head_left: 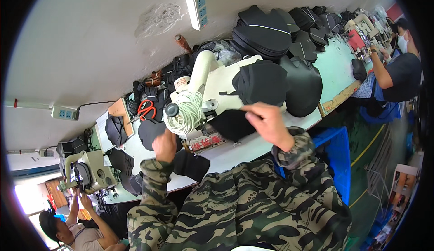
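Observation:
In front of me stands a cream sewing machine (204, 70), a coil of pale cord (186, 112) hanging over its head. My right hand (269, 125) is right of the needle area, thumb and fingers pinched at the edge of a black fabric piece (233, 125) that is blurred by motion. My left hand (165, 146) is closed just below and left of the coil; what its fingers hold, if anything, is hidden. Close by it, a black panel (191, 165) lies over the table's front edge. Beyond my right hand, a stack of black fabric pieces (261, 83) rests on the machine bed.
Orange-handled scissors (146, 110) lie at the left among black pieces. Large black panels (262, 34) are piled against the wall. A blue crate (339, 160) stands below the table at my right. Co-workers sit at machines on the far left (74, 230) and far right (398, 72).

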`<state>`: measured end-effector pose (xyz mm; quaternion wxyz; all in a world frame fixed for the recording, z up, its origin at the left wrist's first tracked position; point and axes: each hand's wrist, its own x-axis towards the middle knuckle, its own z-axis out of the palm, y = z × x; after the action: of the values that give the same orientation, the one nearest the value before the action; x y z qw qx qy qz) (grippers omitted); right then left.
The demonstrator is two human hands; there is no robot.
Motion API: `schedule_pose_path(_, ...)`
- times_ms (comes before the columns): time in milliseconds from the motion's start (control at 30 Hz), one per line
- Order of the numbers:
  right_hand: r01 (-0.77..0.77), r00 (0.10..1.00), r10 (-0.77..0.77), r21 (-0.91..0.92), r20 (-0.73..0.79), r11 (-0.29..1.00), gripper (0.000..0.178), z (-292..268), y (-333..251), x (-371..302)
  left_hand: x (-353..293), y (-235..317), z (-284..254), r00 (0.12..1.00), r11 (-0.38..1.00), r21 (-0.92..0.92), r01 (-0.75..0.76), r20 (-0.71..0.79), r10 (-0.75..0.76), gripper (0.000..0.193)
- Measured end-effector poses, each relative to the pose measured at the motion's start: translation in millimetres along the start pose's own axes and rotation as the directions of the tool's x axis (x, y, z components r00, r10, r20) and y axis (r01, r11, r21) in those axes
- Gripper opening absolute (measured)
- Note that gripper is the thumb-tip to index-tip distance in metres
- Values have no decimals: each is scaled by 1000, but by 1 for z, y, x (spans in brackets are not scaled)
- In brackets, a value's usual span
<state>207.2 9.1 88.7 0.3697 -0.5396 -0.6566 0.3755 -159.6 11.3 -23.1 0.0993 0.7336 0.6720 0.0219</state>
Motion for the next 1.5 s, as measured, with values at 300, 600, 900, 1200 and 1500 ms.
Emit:
schedule_pose_path(300, 124, 953, -268, -625, -141, 771, 23, -16, 32, -3, -82, -35, 55, 932, 991, 114, -64, 362, 19, 27)
schedule_pose_path(600, 94, 827, -161, 150, 538, 984, 23, 97, 24, -49, -32, 42, -60, 707, 604, -797, -31, 409, 576, 23)
schedule_pose_path(900, -132, 962, 88, 159, 258, 978, 38, 125, 15, -42, 22, 45, -52, 896, 782, -615, 95, 395, 202, 28)
schedule_pose_path(1200, 141, 941, -16, -350, 337, 926, 24, 76, 12, -4, 25, 69, -33, 935, 835, -491, -249, 104, 340, 37)
schedule_pose_path(1500, -157, 934, 70, 228, 349, 961, 32, 81, 14, -27, -10, 64, -74, 751, 489, -737, 466, 622, 222, 29)
